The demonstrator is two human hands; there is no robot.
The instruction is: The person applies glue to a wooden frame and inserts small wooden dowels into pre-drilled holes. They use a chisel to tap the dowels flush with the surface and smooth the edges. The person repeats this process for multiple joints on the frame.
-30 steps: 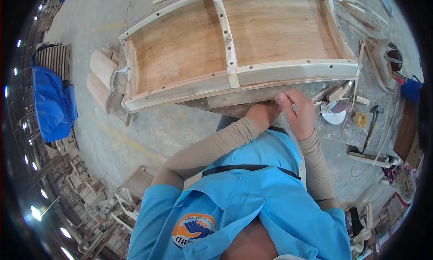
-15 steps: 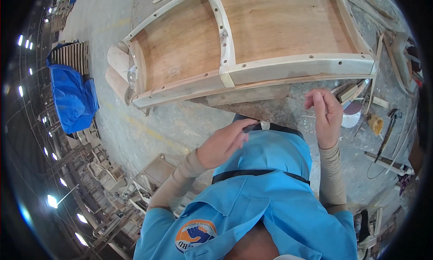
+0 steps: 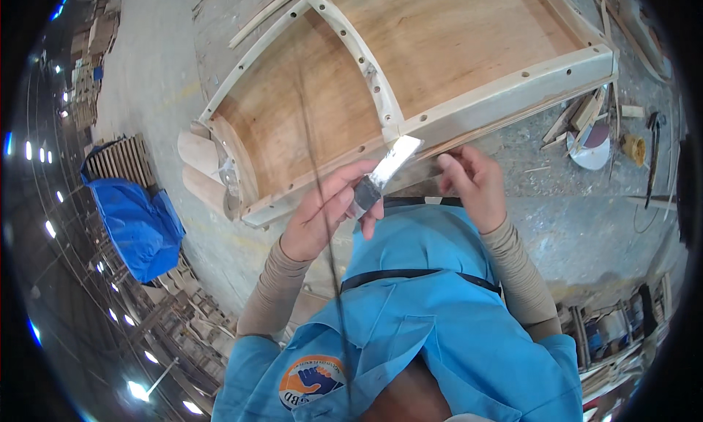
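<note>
My left hand grips a short flat metal blade by its dark wrapped handle. The shiny blade points up and right, in front of the near rail of a large wooden frame. My right hand is beside that near rail, fingers curled with thumb and forefinger close together; whether anything small is between them cannot be made out. The frame has pale curved rails with several dark holes, a crosspiece and brown panels inside.
Wood offcuts, a round white-and-maroon disc and a yellow roll lie on the floor at right. A blue sheet hangs by stacked slats at left. A thin dark strand crosses the view.
My left hand has risen and turned, bringing the blade into plain sight. My right hand has moved left and down, closer to the left one. The view has shifted and tilted.
</note>
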